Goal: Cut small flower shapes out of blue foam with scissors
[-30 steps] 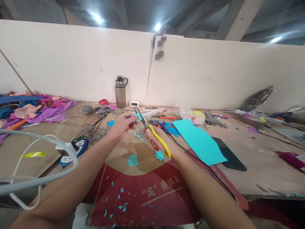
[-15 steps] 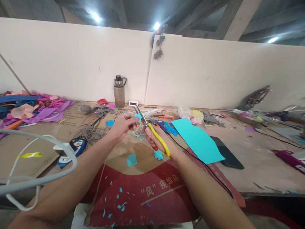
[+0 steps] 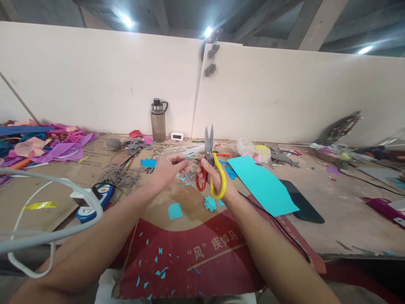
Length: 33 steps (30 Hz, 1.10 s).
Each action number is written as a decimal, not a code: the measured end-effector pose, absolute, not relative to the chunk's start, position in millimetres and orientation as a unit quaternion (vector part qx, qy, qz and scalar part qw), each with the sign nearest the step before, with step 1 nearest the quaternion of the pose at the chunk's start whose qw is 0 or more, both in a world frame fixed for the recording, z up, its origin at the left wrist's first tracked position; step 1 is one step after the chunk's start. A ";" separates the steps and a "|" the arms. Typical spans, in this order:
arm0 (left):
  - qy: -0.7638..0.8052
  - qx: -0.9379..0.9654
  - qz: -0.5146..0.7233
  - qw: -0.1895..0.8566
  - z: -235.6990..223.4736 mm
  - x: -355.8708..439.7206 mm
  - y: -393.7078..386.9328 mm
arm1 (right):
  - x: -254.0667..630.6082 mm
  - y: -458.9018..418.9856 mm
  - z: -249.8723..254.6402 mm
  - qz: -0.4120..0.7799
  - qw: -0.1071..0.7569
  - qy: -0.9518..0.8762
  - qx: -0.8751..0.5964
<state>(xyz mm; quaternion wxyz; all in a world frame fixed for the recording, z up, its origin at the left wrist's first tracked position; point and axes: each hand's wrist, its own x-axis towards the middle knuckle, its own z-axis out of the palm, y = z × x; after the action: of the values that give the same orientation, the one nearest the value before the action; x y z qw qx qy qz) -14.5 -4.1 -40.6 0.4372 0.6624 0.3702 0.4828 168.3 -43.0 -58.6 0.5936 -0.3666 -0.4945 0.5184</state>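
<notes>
While right hand (image 3: pixel 213 172) holds scissors (image 3: pixel 208 155), bottle (image 3: pixel 158 126) stands upright, contents unclear.

This looks like a craft workshop: scissors (image 3: pixel 209 157) show at the dial's centre, a turquoise sheet (image 3: pixel 261 183) at four o'clock, a tape measure (image 3: pixel 87 214) at eight, heaped coloured scraps (image 3: pixel 63 150) at nine, white partitions (image 3: pixel 152 59) at eleven, a concrete beam (image 3: pixel 262 21) at one.

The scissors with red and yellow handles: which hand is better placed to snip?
Probably the right hand: it holds the scissors, whose blades stand slightly apart. The left hand pinches a small turquoise piece, so it seems better placed to steady that than to cut.
</notes>
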 end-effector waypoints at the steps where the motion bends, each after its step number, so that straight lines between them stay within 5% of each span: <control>1: 0.379 0.678 0.493 0.392 -42.2 -14.1 -4.8 | 168.2 -41.2 -59.2 0.527 0.604 -0.481 -0.355; 5: 0.383 0.720 0.501 0.291 -45.6 -10.2 -10.8 | 168.0 -38.2 -60.4 0.525 0.615 -0.480 -0.339; 14: 0.316 0.555 0.476 0.605 -46.1 0.4 -13.7 | 171.1 -40.8 -57.0 0.418 0.637 -0.533 -0.368; 33: 0.360 0.618 0.443 0.541 -51.5 -6.2 -6.0 | 173.0 -32.8 -67.8 0.428 0.648 -0.515 -0.364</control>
<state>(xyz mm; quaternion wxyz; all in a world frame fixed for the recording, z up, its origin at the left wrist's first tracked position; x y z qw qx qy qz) -6.2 -6.0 -51.5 0.5411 0.6177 0.3602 0.4426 173.0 -32.8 -67.8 0.6476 -0.3635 -0.5149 0.4282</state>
